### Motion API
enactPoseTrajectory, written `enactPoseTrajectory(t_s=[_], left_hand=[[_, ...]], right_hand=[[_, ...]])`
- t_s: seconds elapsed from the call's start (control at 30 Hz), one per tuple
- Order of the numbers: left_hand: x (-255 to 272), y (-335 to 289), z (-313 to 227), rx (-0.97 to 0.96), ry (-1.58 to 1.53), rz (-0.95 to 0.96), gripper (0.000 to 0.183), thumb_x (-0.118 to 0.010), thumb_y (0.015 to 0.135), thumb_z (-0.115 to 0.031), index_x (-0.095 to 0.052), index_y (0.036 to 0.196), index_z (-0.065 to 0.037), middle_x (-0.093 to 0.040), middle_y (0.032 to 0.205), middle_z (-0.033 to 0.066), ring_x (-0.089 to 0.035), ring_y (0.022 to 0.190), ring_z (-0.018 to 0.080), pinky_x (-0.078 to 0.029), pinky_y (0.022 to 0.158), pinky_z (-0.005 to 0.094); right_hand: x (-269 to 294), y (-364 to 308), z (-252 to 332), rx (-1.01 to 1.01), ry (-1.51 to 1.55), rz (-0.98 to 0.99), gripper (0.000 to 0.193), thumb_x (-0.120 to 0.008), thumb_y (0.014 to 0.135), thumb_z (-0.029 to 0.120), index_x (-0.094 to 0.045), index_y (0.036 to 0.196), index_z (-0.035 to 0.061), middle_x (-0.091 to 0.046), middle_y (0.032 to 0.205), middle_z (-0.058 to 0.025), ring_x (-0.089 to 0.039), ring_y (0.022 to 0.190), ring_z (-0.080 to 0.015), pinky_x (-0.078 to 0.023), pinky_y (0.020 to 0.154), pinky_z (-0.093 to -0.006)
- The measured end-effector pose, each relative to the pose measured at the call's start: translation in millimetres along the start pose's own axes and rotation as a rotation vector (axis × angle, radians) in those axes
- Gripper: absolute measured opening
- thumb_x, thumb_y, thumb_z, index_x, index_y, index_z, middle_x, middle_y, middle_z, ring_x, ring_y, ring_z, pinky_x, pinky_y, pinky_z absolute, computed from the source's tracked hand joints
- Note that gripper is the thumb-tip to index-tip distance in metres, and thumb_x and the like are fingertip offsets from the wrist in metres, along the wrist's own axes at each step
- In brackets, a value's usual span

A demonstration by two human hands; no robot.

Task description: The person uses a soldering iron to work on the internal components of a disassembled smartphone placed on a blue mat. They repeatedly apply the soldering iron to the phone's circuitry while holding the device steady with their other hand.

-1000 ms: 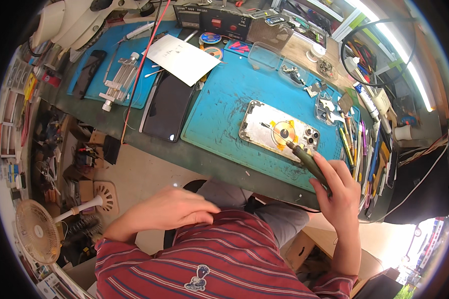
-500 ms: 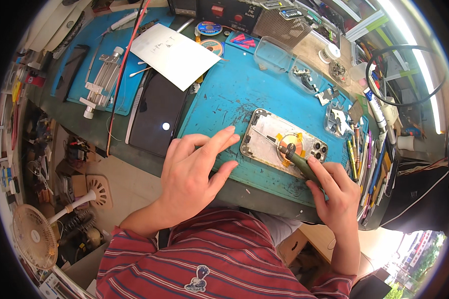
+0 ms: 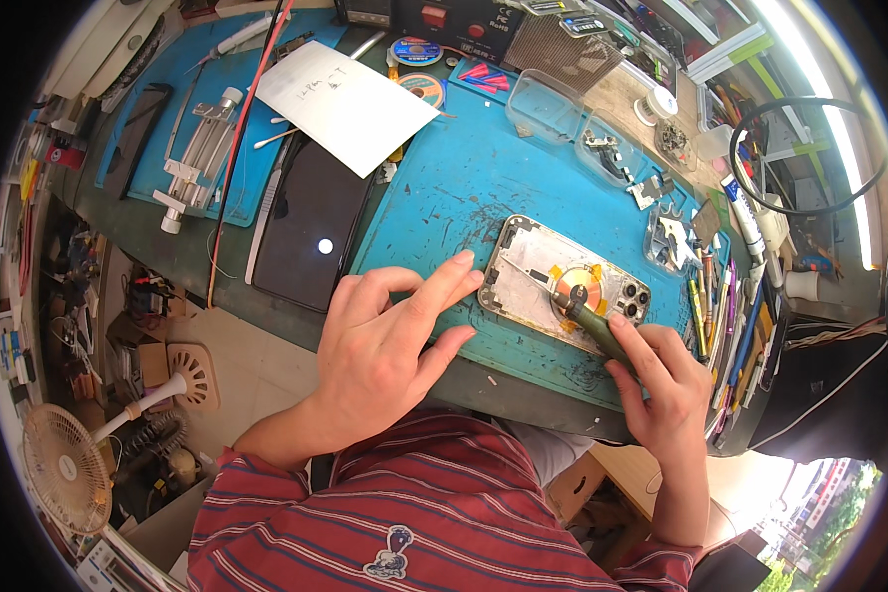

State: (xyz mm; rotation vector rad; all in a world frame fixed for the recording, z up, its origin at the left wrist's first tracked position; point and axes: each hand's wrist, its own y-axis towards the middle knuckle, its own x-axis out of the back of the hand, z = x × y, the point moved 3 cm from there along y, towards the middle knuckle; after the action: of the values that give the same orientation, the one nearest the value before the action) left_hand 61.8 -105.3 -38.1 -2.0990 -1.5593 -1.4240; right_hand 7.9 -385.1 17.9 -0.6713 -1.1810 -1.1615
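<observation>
Phone housing [image 3: 562, 286] on blue mat, left fingers [image 3: 454, 271] touching (edge), screwdriver [image 3: 592, 326] above

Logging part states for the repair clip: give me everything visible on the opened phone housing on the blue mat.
The phone housing lies flat and face-up on the blue work mat, angled, its camera cutouts toward the person's right. It looks like a silvery metal frame with pale inner plates, yellow-orange tape and a round coil at the middle. The left hand touches its near-left edge with a fingertip. The right hand holds a green-handled tool whose tip rests by the coil.
</observation>
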Motion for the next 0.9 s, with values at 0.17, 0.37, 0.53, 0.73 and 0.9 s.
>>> enactPoseTrajectory(t_s=[0.17,0.37,0.53,0.73,0.9], left_hand=[[0.0,-0.3,-0.7,0.0,0.007,0.004,0.074,-0.087,0.088,-0.014,-0.056,0.155,-0.003,-0.081,0.128,-0.0038,-0.061,0.103,0.0195,-0.043,0.094,0.0345],[0.2,0.0,-0.5,0.0,0.009,0.009,0.074,-0.087,0.089,-0.014,-0.055,0.155,-0.003,-0.081,0.129,-0.004,-0.06,0.104,0.0193,-0.043,0.094,0.0344],[0.0,-0.1,-0.2,0.001,0.008,0.01,0.074,-0.087,0.089,-0.014,-0.055,0.155,-0.003,-0.081,0.129,-0.0044,-0.06,0.104,0.0192,-0.043,0.094,0.0343],[-0.3,-0.5,-1.0,0.007,0.009,0.005,0.073,-0.087,0.089,-0.014,-0.056,0.155,-0.003,-0.081,0.129,-0.0045,-0.06,0.104,0.0191,-0.043,0.094,0.0343],[-0.1,-1.0,-1.3,0.014,-0.013,0.018,0.076,-0.087,0.087,-0.014,-0.054,0.156,-0.004,-0.08,0.131,-0.0009,-0.061,0.108,0.0217,-0.044,0.096,0.0374]], right_hand=[[0.5,-0.2,1.4,-0.002,-0.008,0.02,0.061,-0.084,0.08,-0.003,-0.074,0.139,0.0088,-0.071,0.104,-0.0109,-0.069,0.078,-0.0266,-0.055,0.066,-0.0361],[-2.3,-0.4,1.4,-0.003,-0.003,0.011,0.061,-0.084,0.08,-0.003,-0.074,0.139,0.0088,-0.071,0.105,-0.0111,-0.069,0.079,-0.0265,-0.055,0.066,-0.036],[-2.8,-0.9,2.7,-0.024,-0.005,-0.009,0.061,-0.084,0.08,-0.003,-0.074,0.139,0.0089,-0.071,0.105,-0.0112,-0.069,0.079,-0.0264,-0.055,0.066,-0.0357],[-1.4,-3.4,3.5,-0.009,-0.005,0.011,0.061,-0.085,0.08,-0.004,-0.073,0.139,0.0081,-0.071,0.106,-0.0122,-0.069,0.079,-0.0274,-0.055,0.065,-0.0363],[-2.5,-10.2,-4.7,-0.085,0.12,-0.064,0.061,-0.087,0.082,0.003,-0.071,0.141,0.0045,-0.068,0.101,-0.0112,-0.064,0.074,-0.0248,-0.051,0.065,-0.0339]])
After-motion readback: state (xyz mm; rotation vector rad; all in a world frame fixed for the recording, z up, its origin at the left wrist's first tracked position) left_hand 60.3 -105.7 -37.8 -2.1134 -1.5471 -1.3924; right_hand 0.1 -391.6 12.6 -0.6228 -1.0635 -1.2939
